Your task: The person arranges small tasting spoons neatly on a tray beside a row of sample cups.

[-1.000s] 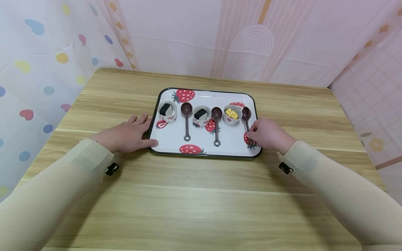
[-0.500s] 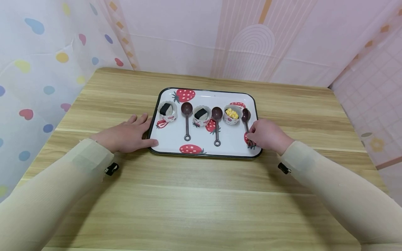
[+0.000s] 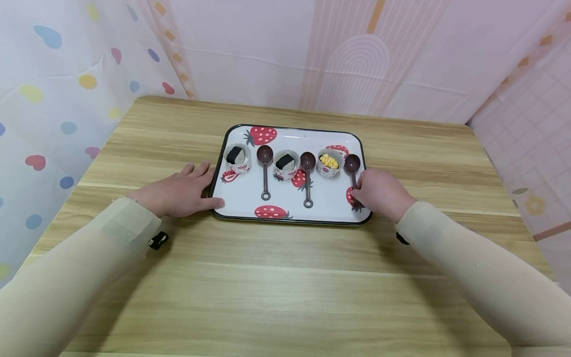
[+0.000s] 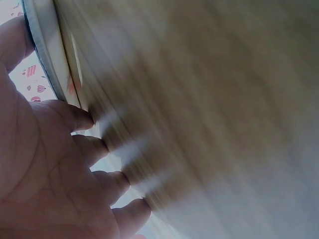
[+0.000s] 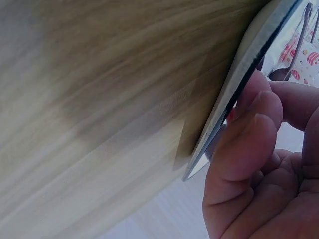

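A white strawberry-print tray (image 3: pixel 241 201) with a dark rim lies on the table. My right hand (image 3: pixel 382 192) pinches the handle of a brown measuring spoon (image 3: pixel 352 162) at the tray's right side; its bowl faces up, and the fingers hide the handle's end. My left hand (image 3: pixel 180 192) lies at the left rim, thumb over the edge, fingers spread. Two more brown measuring spoons, the left one (image 3: pixel 265 154) and the middle one (image 3: pixel 308 161), lie between paper cups. The left cup (image 3: pixel 242 169) and middle cup (image 3: pixel 286 174) hold black-and-white pieces; the right cup (image 3: pixel 328 171) holds yellow food.
The wooden table (image 3: pixel 285 282) extends around the tray on all sides. Behind it hangs a pink patterned curtain (image 3: pixel 267 59), with a dotted curtain (image 3: pixel 67 109) at the left. Both forearms wear cream sleeves.
The right-hand measuring spoon's bowl, tilted sideways before, has rolled to face upward as my right fingers turn its handle. My left hand and the other things on the tray stay put.
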### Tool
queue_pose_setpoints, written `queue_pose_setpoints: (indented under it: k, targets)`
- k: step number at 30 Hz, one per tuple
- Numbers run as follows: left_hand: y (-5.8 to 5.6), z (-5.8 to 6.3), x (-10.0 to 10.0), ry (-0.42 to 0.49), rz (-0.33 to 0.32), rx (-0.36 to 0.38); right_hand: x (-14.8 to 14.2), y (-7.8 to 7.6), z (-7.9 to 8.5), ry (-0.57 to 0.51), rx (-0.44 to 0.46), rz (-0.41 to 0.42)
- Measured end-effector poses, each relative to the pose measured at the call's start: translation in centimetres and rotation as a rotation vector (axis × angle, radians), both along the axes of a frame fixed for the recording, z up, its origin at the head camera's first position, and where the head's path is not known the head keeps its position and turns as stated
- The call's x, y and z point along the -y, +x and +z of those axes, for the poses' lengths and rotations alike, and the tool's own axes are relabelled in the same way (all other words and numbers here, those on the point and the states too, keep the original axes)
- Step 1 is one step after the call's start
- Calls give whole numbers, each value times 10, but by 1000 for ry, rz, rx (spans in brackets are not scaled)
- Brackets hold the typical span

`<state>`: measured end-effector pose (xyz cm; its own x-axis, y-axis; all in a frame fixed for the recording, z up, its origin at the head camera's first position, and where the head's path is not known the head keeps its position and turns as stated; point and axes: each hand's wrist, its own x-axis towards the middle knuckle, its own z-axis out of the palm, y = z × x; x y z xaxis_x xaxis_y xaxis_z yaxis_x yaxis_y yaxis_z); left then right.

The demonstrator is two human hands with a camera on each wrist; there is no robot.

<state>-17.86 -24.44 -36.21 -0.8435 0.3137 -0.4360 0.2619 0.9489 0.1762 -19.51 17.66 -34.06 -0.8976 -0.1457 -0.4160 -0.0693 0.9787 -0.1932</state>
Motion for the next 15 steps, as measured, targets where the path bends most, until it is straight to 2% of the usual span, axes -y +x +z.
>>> queue_pose_setpoints:
  k: [9, 15]
  targets:
    - [0, 0, 0, -6, 7, 0, -2, 0, 0, 17, -4, -12]
    - [0, 2, 1, -15, 20, -13, -3, 3, 3, -18, -5, -49]
